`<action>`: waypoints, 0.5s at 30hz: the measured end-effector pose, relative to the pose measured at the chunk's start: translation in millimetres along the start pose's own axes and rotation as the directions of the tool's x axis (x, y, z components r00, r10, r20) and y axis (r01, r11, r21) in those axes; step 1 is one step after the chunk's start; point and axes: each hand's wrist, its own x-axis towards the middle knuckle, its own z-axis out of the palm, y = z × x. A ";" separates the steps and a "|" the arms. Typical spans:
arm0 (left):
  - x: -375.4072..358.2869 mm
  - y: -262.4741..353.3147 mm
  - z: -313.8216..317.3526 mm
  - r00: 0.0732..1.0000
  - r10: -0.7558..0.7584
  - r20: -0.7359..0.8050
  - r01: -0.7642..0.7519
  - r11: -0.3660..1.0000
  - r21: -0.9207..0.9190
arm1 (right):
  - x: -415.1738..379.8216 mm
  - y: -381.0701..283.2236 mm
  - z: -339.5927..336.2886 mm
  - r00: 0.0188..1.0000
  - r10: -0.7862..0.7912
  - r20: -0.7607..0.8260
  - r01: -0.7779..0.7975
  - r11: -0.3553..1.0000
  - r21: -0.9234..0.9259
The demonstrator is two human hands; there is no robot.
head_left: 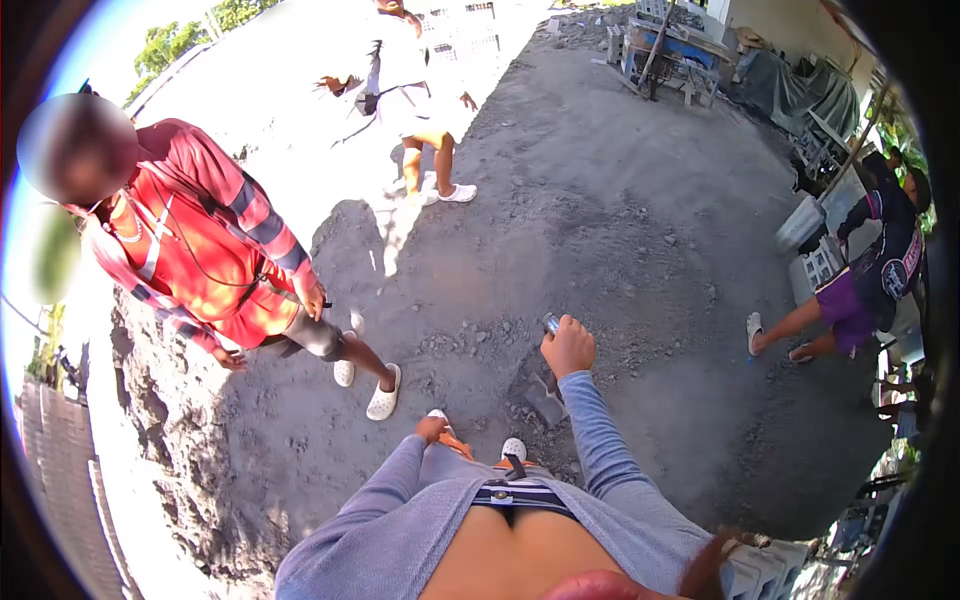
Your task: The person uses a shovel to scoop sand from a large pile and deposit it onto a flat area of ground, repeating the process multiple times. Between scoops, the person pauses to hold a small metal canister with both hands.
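My right hand (568,345) is closed around the grip of a shovel (546,402), out in front of my body. A shiny end of the grip pokes out past my fingers, and the dark blade rests on the grey ground below. Most of the handle is hidden under my hand and forearm. By my left thigh hangs my left hand (432,430), near the orange-and-grey legwear. Its fingers are too small and turned away to make out.
A person in a red top (215,270) stands close on my left. Another person (405,100) walks farther ahead in bright sun. On the right, a person in purple shorts (850,300) bends near concrete blocks (815,270). Loose gravel (470,340) covers the ground; a cluttered table (680,50) stands behind.
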 end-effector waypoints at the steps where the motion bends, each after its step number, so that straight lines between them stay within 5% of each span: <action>1: -1.2 -17.8 -2.0 0.997 0.074 0.011 -0.075 0.987 0.143 | -0.2 6.6 4.4 1.000 0.007 -0.015 -0.007 1.000 -0.007; 3: 2.1 -56.9 3.4 0.989 0.145 0.039 -0.151 0.948 0.280 | -3.8 17.5 2.4 1.000 0.016 -0.025 -0.016 1.000 -0.020; 5: -1.4 -91.5 8.8 0.987 0.038 -0.156 -0.061 0.988 -0.144 | -10.3 27.0 0.8 0.999 0.022 -0.042 -0.022 1.000 0.000; 6: -13.3 -89.2 9.5 0.985 -0.052 -0.162 -0.038 0.862 -0.505 | -16.0 32.2 -0.5 0.998 0.027 -0.051 -0.027 1.000 0.012; 10: -34.8 -93.4 -6.5 0.987 -0.129 -0.092 0.065 0.858 -0.509 | -57.3 38.3 -17.6 0.999 0.046 0.009 -0.047 0.998 0.044; 12: -42.0 -89.0 -16.4 0.944 -0.318 0.089 0.328 0.874 -0.359 | -83.6 33.5 -24.6 0.975 0.133 0.176 -0.154 0.981 0.114; 13: -46.6 -86.2 -15.4 0.949 -0.303 0.089 0.315 0.886 -0.340 | -100.7 31.8 -24.0 0.975 0.154 0.159 -0.173 0.978 0.114; 15: -47.3 -67.4 -8.6 0.983 -0.182 0.021 0.182 0.983 0.006 | -130.4 24.3 -18.6 0.972 0.108 0.207 -0.140 0.979 0.145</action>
